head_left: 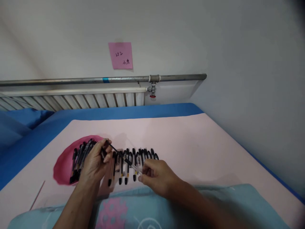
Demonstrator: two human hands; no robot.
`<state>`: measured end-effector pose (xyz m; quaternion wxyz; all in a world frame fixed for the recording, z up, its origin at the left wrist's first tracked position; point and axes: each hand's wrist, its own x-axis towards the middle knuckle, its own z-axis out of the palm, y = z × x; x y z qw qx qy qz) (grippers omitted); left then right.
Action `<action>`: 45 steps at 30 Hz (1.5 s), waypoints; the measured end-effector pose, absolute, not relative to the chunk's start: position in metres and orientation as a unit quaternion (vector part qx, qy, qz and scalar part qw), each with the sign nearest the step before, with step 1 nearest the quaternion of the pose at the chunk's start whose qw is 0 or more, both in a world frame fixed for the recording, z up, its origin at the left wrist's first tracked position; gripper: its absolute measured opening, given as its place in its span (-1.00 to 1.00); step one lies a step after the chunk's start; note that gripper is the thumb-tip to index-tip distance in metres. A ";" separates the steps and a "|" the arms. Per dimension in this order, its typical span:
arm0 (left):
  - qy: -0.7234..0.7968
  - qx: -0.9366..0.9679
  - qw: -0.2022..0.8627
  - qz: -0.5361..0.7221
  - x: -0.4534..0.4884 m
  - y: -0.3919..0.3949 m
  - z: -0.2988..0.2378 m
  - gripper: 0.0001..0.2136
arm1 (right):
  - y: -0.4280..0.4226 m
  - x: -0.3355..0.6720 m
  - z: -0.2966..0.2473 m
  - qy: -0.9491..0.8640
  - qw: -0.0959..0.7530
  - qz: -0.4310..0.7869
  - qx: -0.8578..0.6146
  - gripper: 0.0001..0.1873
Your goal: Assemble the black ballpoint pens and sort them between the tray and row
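My left hand [95,160] pinches the far end of a thin dark pen refill [113,147]. A dark piece, perhaps a pen cap [103,153], also shows within its curled fingers. My right hand [159,176] is closed on a clear pen barrel [136,167] with a black grip, tilted up to the left. The refill lines up with the barrel's front end; whether it sits inside, I cannot tell. Beneath and behind lies a row of black gel pens [126,171], partly covered by the hands. Beside my left hand, a pink bowl [60,170] holds several more black pens [78,162].
A pale pink sheet [190,143] covers the table, with blue edging [133,111]. One thin white stick [37,195] lies at left. A light blue patterned cloth [133,210] runs along the near edge. Behind are a radiator [107,100], a metal pipe [78,81] and a pink note [120,55].
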<state>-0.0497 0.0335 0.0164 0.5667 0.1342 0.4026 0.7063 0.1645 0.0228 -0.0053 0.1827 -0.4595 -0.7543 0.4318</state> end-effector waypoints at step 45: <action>0.479 0.222 0.589 0.612 -0.010 0.020 0.007 -0.89 | 0.053 0.218 0.000 -0.730 0.045 0.290 -0.617 -0.74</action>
